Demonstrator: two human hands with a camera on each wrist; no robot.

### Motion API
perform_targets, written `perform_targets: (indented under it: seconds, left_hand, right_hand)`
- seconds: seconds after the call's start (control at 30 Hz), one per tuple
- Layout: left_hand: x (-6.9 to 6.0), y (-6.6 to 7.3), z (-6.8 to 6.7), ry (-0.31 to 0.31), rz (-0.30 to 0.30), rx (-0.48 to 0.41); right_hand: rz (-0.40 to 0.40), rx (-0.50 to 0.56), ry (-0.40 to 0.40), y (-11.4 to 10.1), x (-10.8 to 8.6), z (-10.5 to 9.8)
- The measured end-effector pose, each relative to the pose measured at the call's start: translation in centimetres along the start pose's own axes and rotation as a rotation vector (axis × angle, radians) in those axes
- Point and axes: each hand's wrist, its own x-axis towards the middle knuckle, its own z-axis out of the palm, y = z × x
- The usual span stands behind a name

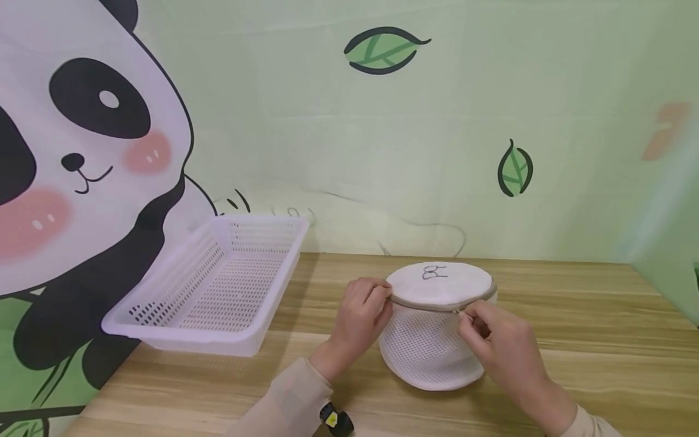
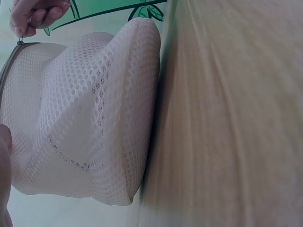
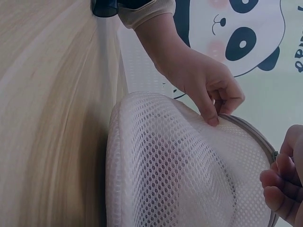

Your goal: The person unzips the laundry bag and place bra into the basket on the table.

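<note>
A round white mesh laundry bag [image 1: 431, 352] stands upright on the table, its flat lid [image 1: 453, 282] bearing a small dark line drawing. Around the lid's edge runs a grey-brown zipper [image 3: 251, 127]. My left hand [image 1: 360, 312] pinches the rim at the bag's left side, thumb and fingers on the zipper edge. At the front right, my right hand [image 1: 505, 349] pinches the small zipper pull [image 1: 456, 311]; the left wrist view also shows this pull between the right fingers [image 2: 38, 16]. Through the mesh I cannot make out any contents.
To the left on the wooden table [image 1: 601, 321] sits a white plastic basket [image 1: 256, 337] with slotted sides and floor. Behind the table hangs a green backdrop [image 1: 306, 121] with a panda and leaves. A dark wrist device [image 1: 335, 419] is strapped near the left cuff.
</note>
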Motion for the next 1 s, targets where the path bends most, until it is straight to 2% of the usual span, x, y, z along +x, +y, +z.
perform_targets:
  seconds: [0.43, 1.0]
  left_hand:
    - [0.15, -0.33, -0.18, -0.011, -0.013, 0.018]
    - [0.14, -0.60, -0.34, -0.016, -0.046, 0.032]
  right_hand:
    - [0.032, 0.003, 0.007, -0.39, 0.17, -0.43]
    - [0.017, 0.014, 0.006, -0.63, 0.40, -0.81]
